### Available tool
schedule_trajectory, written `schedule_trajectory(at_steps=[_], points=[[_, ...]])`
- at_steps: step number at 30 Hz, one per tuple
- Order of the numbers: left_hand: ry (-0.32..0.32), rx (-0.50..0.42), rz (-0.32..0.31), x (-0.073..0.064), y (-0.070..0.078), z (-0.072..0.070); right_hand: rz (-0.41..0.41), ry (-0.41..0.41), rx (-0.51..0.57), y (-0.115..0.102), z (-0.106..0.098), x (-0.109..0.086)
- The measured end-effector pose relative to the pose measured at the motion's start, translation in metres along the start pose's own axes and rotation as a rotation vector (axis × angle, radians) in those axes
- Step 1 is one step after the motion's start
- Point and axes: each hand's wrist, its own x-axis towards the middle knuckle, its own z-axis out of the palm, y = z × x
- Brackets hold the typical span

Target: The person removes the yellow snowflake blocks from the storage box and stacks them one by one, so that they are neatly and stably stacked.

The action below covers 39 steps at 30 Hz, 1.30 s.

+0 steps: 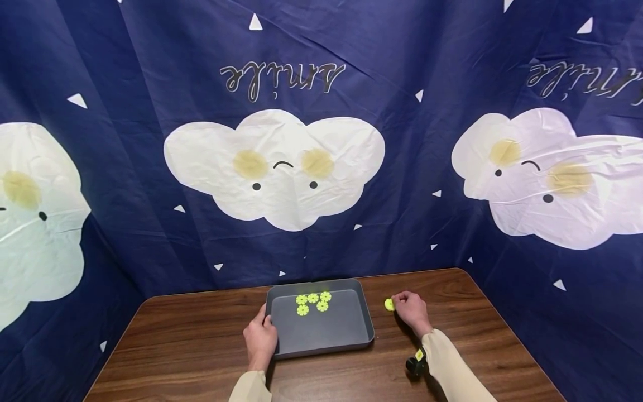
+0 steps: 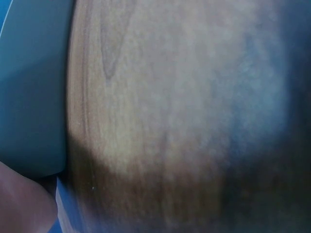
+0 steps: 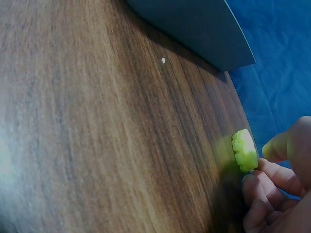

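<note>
A dark grey rectangular tray (image 1: 329, 329) lies on the table, with several yellow-green flower-shaped pieces (image 1: 313, 298) grouped in its far part. My left hand (image 1: 261, 338) grips the tray's left side. In the left wrist view, only a bit of that hand shows beside the tray's corner (image 2: 31, 97). Right of the tray, a single yellow-green scalloped piece (image 3: 244, 150) is at the fingers of my right hand (image 1: 413, 312). In the right wrist view, one fingertip meets the piece's lower edge while the thumb (image 3: 278, 147) stands slightly apart from it.
The brown wooden table (image 1: 196, 340) bears the tray and the single piece. A dark blue cloth (image 1: 281, 251) with white clouds hangs behind it and at both sides. A black device (image 1: 416, 363) is strapped on my right wrist. Near the tray is a tiny white speck (image 3: 164, 60).
</note>
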Motion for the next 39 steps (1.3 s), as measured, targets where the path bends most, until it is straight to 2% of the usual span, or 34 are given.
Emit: schedule_trajectory(at_steps=[13, 19, 26, 30, 34, 39], points=[[0.004, 0.006, 0.004, 0.0, -0.002, 0.0, 0.015, 0.001, -0.002, -0.006, 0.0, 0.0], [0.004, 0.008, 0.008, 0.001, -0.002, 0.001, -0.041, 0.038, -0.024, -0.015, 0.002, 0.004], [0.016, 0.009, 0.013, 0.001, 0.0, 0.0, -0.193, 0.112, -0.024, -0.045, 0.011, 0.006], [0.015, 0.005, 0.016, 0.0, 0.0, -0.001, -0.282, 0.121, -0.01, -0.067, 0.023, 0.004], [0.015, 0.004, 0.02, -0.001, 0.001, -0.002, -0.348, 0.099, 0.006, -0.089, 0.037, -0.001], [0.014, 0.001, 0.016, -0.002, 0.002, -0.002, -0.37, 0.033, 0.021, -0.113, 0.055, -0.009]])
